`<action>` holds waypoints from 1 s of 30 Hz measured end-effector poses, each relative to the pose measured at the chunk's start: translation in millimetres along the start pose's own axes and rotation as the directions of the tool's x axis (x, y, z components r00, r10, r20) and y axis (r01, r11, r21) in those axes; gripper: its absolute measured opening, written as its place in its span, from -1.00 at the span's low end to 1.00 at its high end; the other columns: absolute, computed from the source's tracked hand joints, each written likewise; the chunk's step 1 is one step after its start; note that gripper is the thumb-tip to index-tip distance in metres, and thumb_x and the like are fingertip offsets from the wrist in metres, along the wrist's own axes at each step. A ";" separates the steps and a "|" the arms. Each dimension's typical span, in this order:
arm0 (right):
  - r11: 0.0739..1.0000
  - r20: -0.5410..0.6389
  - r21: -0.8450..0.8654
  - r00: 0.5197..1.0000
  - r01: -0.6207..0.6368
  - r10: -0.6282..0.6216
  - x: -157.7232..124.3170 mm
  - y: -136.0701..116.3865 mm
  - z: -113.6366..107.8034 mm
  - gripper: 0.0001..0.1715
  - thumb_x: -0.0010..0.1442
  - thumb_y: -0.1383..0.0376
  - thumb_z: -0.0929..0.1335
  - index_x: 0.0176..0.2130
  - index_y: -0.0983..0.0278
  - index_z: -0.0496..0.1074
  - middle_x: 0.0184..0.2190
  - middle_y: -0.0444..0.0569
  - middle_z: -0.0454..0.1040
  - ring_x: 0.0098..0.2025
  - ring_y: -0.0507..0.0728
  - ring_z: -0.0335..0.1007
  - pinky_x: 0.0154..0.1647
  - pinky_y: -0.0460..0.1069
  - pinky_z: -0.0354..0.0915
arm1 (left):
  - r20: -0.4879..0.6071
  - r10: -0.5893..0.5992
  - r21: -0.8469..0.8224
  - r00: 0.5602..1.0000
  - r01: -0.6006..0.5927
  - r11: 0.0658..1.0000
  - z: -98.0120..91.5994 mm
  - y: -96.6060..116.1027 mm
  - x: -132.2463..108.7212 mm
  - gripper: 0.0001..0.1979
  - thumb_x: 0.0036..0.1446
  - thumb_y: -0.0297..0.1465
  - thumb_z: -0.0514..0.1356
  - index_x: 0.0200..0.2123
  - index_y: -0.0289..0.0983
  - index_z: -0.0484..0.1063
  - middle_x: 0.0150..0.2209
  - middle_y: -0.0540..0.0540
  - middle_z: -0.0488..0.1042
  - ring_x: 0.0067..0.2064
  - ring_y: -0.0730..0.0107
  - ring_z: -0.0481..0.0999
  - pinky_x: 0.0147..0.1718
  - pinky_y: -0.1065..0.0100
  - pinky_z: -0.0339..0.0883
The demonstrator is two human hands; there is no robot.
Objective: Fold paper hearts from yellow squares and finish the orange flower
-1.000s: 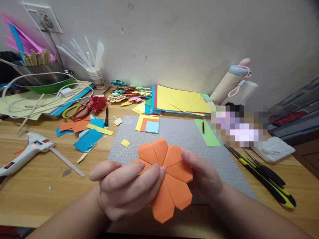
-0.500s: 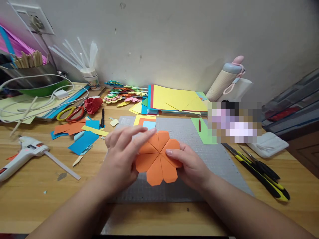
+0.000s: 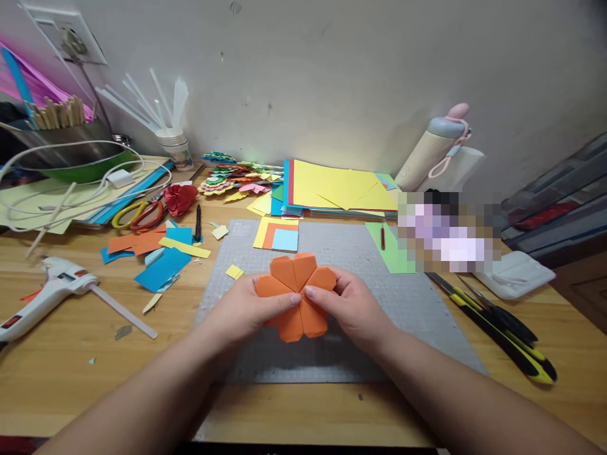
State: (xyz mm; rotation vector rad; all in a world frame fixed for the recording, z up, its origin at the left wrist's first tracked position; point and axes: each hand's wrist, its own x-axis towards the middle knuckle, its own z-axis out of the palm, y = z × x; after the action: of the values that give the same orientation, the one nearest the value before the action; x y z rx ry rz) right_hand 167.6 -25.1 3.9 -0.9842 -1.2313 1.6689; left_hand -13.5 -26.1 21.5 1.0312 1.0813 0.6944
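Observation:
An orange folded paper flower (image 3: 294, 278) with several petals is held just above the grey cutting mat (image 3: 360, 297). My left hand (image 3: 241, 309) grips its left side, the thumb lying across the centre. My right hand (image 3: 348, 306) grips its right side, thumb pressed on the middle too. Both thumbs meet near the flower's centre. The lower petals are partly hidden by my fingers.
A glue gun (image 3: 45, 294) lies at the left. Paper scraps (image 3: 161, 253), scissors (image 3: 137, 215) and a red paper flower (image 3: 180, 197) sit behind it. Coloured sheets (image 3: 332, 189) are stacked at the back. Two yellow-black cutters (image 3: 497, 328) lie at the right, beside a bottle (image 3: 434, 148).
The flower has been lowered from in front of me toward the mat and turned. My left hand shifted from over the top petals to gripping the left side.

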 end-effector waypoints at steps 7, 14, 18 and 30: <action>0.998 -0.006 0.041 0.999 -0.049 0.050 1.3 6.4 1.7 -0.70 0.11 0.09 0.37 -0.28 0.27 0.39 -0.48 -0.14 0.36 -0.52 -0.01 0.21 -0.54 -0.09 0.15 | -0.143 0.009 -0.159 0.990 -0.032 0.987 2.9 -4.7 5.4 -0.74 -0.15 -0.30 0.38 -0.40 -0.34 0.49 -0.43 -0.04 0.51 -0.41 0.45 0.41 -0.41 0.45 0.22; 0.981 -0.035 0.113 0.986 -0.157 0.162 2.3 9.3 6.8 -0.64 0.02 0.08 0.43 -0.29 0.26 0.37 -0.43 -0.08 0.41 -0.44 0.06 0.29 -0.54 -0.07 0.20 | -0.095 0.081 -0.183 0.992 -0.098 0.978 8.6 -11.1 9.2 -0.74 -0.07 -0.27 0.34 -0.36 -0.34 0.50 -0.44 -0.07 0.52 -0.40 0.42 0.42 -0.38 0.42 0.25; 0.984 -0.064 0.130 0.989 -0.124 0.133 4.8 10.8 4.2 -0.70 0.02 0.12 0.44 -0.36 0.28 0.40 -0.50 -0.12 0.39 -0.51 0.00 0.22 -0.53 -0.08 0.10 | -0.078 0.075 -0.170 0.994 -0.088 0.981 6.7 -11.3 10.2 -0.69 0.00 -0.20 0.28 -0.33 -0.35 0.51 -0.42 -0.11 0.53 -0.42 0.41 0.41 -0.41 0.42 0.22; 0.973 -0.092 0.189 0.984 -0.134 0.153 6.6 10.7 0.6 -0.64 -0.02 0.13 0.48 -0.23 0.27 0.51 -0.21 0.00 0.53 -0.26 0.10 0.37 -0.24 -0.02 0.23 | -0.139 0.037 -0.062 0.990 -0.046 0.997 -1.9 -6.8 11.5 -0.70 -0.12 -0.23 0.36 -0.33 -0.32 0.54 -0.39 -0.07 0.55 -0.38 0.42 0.41 -0.34 0.40 0.23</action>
State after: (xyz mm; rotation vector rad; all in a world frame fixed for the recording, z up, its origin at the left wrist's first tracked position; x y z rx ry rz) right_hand 163.0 -21.2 -7.1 -1.0545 -0.9380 1.7818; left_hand -11.5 -18.1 10.7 0.9628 1.1514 0.8390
